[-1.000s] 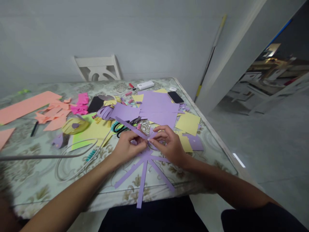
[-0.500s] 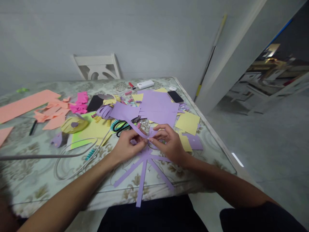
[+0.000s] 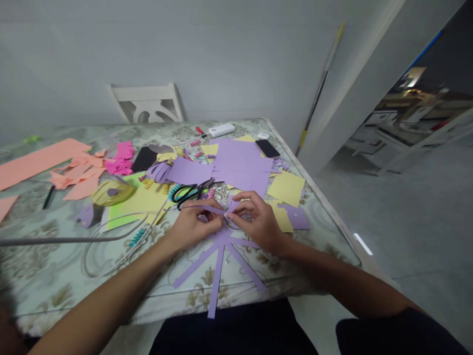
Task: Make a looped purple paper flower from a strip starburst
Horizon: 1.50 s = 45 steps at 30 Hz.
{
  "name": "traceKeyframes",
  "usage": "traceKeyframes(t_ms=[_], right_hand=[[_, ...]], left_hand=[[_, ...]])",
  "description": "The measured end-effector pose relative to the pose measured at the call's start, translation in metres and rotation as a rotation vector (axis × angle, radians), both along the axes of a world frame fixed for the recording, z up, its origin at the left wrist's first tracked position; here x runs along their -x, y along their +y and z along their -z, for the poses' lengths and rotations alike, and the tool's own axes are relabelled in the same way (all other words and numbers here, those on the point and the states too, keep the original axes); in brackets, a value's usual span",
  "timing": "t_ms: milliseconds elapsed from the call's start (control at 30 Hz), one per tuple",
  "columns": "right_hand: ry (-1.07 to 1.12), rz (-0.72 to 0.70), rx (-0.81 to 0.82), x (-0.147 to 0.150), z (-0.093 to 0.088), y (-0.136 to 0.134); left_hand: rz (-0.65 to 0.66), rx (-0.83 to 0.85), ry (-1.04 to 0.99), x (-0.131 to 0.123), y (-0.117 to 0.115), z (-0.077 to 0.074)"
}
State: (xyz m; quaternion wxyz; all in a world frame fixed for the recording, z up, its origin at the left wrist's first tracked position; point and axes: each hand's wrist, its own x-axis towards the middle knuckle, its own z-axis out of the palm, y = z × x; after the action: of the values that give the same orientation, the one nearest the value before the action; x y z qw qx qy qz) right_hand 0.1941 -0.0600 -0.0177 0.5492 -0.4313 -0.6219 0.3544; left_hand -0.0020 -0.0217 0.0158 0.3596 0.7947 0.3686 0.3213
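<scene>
Head view, paper star: I see a flat star of narrow purple paper strips (image 3: 220, 241) on the pale floral tablecloth (image 3: 321, 244), below the hands.
Left hand: my bare left hand (image 3: 197, 224), left of the star's centre, pinches a loose thin purple paper strip (image 3: 207, 209).
Right hand: my bare right hand (image 3: 255, 221), right of the star's centre, closes thumb and fingertips on that strip's end, near the left thumb.
Scissors: black-handled metal scissors (image 3: 197, 189), beyond the star, leftward.
Phone: black rectangular smartphone (image 3: 267, 148), far beyond the star, rightward.
</scene>
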Motion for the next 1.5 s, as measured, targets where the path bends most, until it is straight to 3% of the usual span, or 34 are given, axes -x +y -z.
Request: traceKeyframes(t_ms=[1133, 1367, 1500], right_hand=[[-0.005, -0.031, -0.001, -0.005, 0.0, 0.005], [-0.333, 0.133, -0.325, -0.007, -0.005, 0.006], [-0.416, 0.137, -0.404, -0.006, -0.004, 0.005]], left_hand=[[-0.004, 0.072, 0.002, 0.003, 0.004, 0.003], [-0.018, 0.056, -0.052, 0.003, 0.003, 0.01], [-0.001, 0.002, -0.036, 0.003, 0.002, 0.011]])
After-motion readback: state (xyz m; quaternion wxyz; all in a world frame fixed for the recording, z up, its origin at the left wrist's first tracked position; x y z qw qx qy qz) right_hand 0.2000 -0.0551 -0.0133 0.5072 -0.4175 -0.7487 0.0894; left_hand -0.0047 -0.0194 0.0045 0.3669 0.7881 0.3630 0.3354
